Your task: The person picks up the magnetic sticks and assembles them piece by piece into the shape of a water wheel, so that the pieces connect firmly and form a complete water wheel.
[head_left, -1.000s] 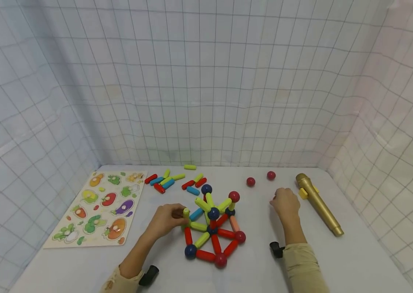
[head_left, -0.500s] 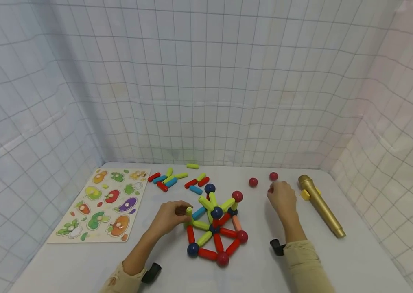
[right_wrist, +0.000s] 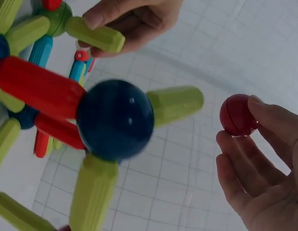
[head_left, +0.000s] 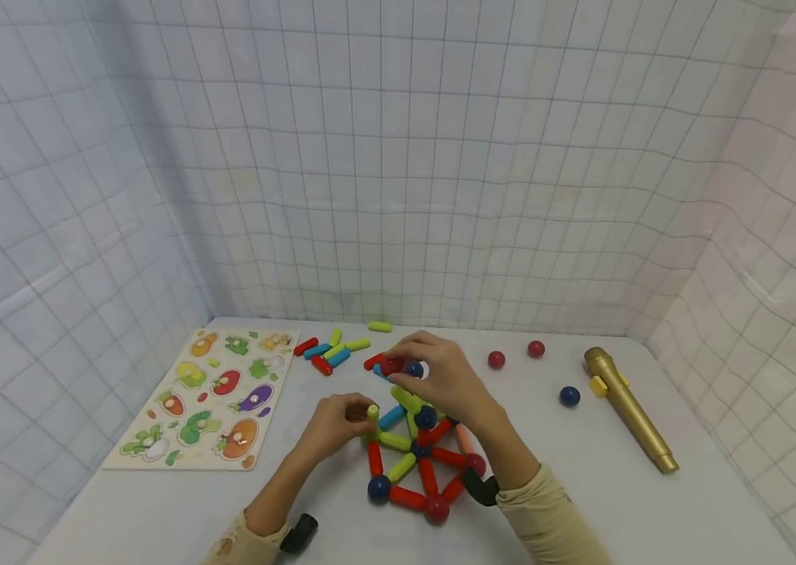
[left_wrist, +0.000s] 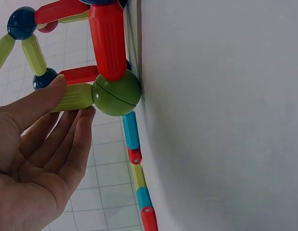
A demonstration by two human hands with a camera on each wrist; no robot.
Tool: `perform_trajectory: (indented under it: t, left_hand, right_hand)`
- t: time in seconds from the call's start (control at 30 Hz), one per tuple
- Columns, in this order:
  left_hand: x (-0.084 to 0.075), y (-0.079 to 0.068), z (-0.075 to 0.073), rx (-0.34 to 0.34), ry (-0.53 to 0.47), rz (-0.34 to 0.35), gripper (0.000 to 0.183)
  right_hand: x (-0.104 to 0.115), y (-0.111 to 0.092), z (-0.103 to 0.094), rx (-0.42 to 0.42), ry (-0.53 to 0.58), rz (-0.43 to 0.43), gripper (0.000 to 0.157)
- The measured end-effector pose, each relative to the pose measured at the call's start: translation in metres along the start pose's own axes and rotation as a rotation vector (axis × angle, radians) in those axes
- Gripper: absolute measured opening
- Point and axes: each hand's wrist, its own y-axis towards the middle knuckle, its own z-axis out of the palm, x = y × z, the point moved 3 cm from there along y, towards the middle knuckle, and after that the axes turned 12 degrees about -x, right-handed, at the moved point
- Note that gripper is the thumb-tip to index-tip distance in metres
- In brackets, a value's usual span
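Here, flat on the white table, a pale puzzle board, showing a purple eggplant and, nearer the front edge, an orange pumpkin! Now well off to the board's right, a gold microphone with yellow tabs, lying aslant. And behind the board, rising wide and wrinkled, gridded white cloth, running down the board's left too!

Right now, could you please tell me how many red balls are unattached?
3: one ball in the right hand, another and a third lying left of the microphone. Others may be hidden.
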Motion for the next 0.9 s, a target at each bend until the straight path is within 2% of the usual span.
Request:
perform_trajectory:
  t: [0.13,0.23,0.4,0.5,0.73,0.9]
  left_hand:
    - [0.001,-0.003,0.001,0.009,-0.013,0.0,0.026]
    - [0.001,-0.004,0.002,0.019,-0.021,0.006,0.026]
    - [-0.001,-0.001,-0.001,0.019,-0.016,0.043,0.026]
    - [-0.002,0.001,-0.002,0.016,-0.014,0.052,0.026]
    - [-0.003,0.001,-0.003,0.014,-0.015,0.03,0.026]
    - [-0.002,0.0,-0.004,0.02,-0.024,0.012,0.028]
  right_hand:
    - [0.0,-0.004,0.021,0.1,-0.023,0.054,0.022]
    - [-0.002,-0.009,0.026,0.14,-0.048,0.097,0.023]
    - [-0.002,-0.006,0.032,0.163,-0.087,0.073,0.022]
    - [-0.003,-0.005,0.04,0.205,-0.099,0.092,0.023]
    - [-0.01,-0.01,0.062,0.324,-0.168,0.159,0.024]
    - [-0.01,-0.015,0.066,0.35,-0.203,0.168,0.026]
